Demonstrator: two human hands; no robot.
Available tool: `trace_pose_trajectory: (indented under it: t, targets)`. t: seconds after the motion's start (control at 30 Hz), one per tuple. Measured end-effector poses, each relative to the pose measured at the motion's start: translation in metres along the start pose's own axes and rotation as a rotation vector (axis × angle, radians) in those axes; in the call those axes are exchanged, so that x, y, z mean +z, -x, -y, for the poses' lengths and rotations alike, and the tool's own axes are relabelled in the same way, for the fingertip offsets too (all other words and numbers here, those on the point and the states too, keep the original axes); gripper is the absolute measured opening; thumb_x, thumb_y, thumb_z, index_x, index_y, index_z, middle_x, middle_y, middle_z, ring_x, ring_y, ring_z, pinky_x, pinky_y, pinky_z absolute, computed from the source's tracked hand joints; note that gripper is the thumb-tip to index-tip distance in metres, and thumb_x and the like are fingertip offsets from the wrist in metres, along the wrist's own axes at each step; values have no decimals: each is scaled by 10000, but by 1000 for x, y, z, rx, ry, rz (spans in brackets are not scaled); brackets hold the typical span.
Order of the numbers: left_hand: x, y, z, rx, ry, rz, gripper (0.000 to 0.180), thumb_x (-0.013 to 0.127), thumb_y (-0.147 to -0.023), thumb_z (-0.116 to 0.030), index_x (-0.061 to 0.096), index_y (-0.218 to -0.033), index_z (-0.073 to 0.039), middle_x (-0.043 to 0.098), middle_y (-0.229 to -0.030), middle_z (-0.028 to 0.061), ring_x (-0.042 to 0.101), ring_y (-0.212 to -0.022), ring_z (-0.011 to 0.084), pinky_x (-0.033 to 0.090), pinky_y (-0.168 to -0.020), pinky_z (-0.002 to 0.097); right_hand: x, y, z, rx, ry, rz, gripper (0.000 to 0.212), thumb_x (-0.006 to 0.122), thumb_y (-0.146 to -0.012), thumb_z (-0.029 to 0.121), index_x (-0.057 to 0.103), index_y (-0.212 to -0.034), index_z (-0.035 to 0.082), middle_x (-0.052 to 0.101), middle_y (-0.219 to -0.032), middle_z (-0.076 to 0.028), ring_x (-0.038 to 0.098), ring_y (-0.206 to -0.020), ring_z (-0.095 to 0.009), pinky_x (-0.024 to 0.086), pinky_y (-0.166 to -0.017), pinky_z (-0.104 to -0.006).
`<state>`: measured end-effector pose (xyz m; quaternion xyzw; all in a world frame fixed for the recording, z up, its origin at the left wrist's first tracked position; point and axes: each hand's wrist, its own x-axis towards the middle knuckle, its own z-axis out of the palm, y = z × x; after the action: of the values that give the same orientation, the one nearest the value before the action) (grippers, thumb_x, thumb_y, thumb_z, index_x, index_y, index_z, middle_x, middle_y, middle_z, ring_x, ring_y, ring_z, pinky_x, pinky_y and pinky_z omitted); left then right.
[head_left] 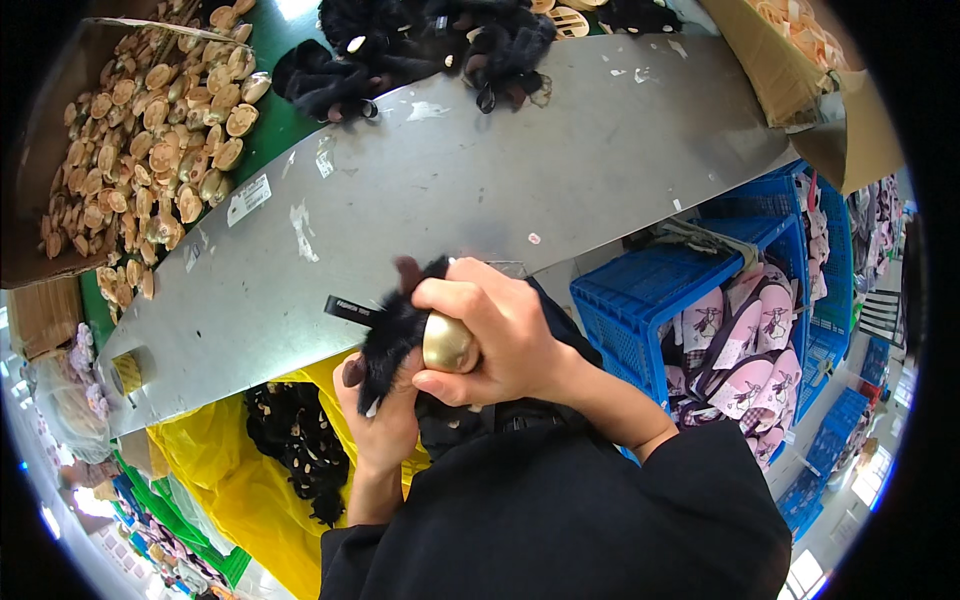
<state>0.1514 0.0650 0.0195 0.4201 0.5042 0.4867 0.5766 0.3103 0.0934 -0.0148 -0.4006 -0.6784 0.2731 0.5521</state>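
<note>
In front of my body, my left hand (383,430) is closed around a black furry plush piece (390,335) with small brown ear-like tabs and a black fabric label (350,310) sticking out to the left. My right hand (520,335) grips a shiny gold, rounded shell-like piece (446,343) between thumb and fingers. The gold piece touches the plush on its right side; how far it sits inside the fur is hidden by my fingers. Both are held up close to the near edge of the grey metal table (450,170).
A cardboard box (50,190) at left overflows with gold-and-tan pieces (160,130). Black plush pieces (420,50) lie at the table's far side. A yellow bag (220,470) below holds more. Blue crates (630,310) with pink printed items (745,375) stand at right, below another cardboard box (865,130).
</note>
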Motion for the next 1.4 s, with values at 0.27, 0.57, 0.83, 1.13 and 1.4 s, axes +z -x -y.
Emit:
trace_pose_trajectory:
  t: [0.27,0.57,0.83,1.13,1.4]
  targets:
    - [0,-2,-3,-207,417,64,340,839,-855,-170,708,-1090,38,730,-990,53,675,-868,125,536,-805,261,-7,-4,9,349,-475,-26,304,806,-832,198,604,-994,39,574,-773,-20,541,-668,-57,440,-600,-222]
    - [-10,0,16,-308,639,290,417,879,-807,-184,679,-1078,61,726,-912,132,720,-803,232,595,-781,334,2,-11,2,553,-661,64,284,747,-887,266,626,-994,33,544,-830,5,471,-724,-51,371,-651,-225]
    - [-14,-3,1,-248,282,354,288,810,-846,-125,708,-1041,60,755,-938,125,717,-880,187,564,-855,310,9,-1,-9,393,-498,11,541,615,-987,545,628,-996,4,555,-723,-4,509,-626,-52,394,-571,-232]
    - [-2,-4,2,-224,367,62,353,766,-926,-118,645,-1224,28,704,-1151,54,644,-1034,123,492,-948,280,-12,0,-6,179,-356,-43,351,712,-964,367,678,-969,18,678,-770,-73,632,-618,-145,485,-574,-254]
    - [2,-4,1,-228,359,61,263,718,-959,-79,666,-1192,30,710,-1123,56,642,-1007,117,493,-943,279,-19,-1,-16,102,-202,-30,397,808,-874,354,706,-939,-24,653,-685,-75,600,-544,-128,439,-490,-235]
